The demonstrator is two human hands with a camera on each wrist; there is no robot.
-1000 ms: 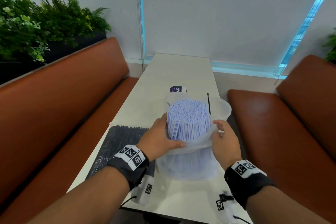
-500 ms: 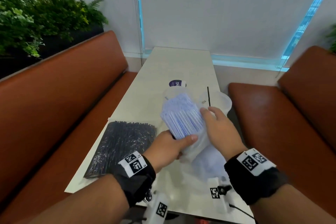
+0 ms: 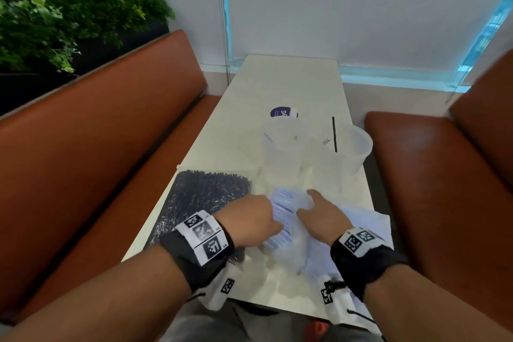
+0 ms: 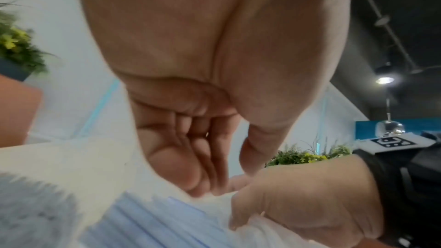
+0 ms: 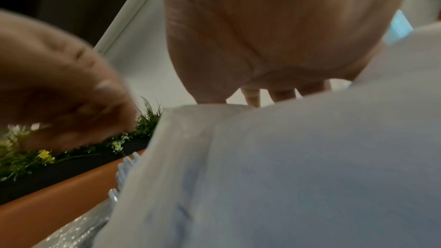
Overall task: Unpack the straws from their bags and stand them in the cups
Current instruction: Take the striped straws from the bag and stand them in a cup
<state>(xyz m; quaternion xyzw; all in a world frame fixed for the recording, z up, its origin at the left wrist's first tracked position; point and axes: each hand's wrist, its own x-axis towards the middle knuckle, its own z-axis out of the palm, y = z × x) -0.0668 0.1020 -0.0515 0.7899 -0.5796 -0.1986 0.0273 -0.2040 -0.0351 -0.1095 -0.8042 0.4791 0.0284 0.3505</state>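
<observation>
Change: since half a second ago the blue-striped straws (image 3: 281, 216) have come down from in front of the cups to lie low on the worktop (image 3: 288, 83), and both hands have dropped with them.
Straws: a bundle of pale straws with blue stripes, half out of a clear plastic bag (image 3: 294, 247), lying near the front of the worktop, ends pointing away from the person.
Left hand: the left hand (image 3: 249, 221) is on the left side of the bundle; in the left wrist view its fingers (image 4: 181, 169) are bent down with the tips meeting the straws, thumb alongside. Whether they truly clasp the bundle cannot be told.
Right hand: the right hand (image 3: 323, 215) lies over the right side of the bag; in the left wrist view it bunches the clear plastic in curled fingers.
Second bag: a flat bag of black straws (image 3: 200, 203) lies on the worktop just left of the left hand.
Cups: two clear plastic cups stand further back, the left cup (image 3: 283, 147) and the right cup (image 3: 347, 150); a single black straw (image 3: 334, 134) stands upright in the right one.
Further back: a small round dark-blue object (image 3: 283, 112) behind the left cup.
Surroundings: brown benches (image 3: 97, 147) on both sides of the worktop, green plants (image 3: 55, 16) behind the left bench.
</observation>
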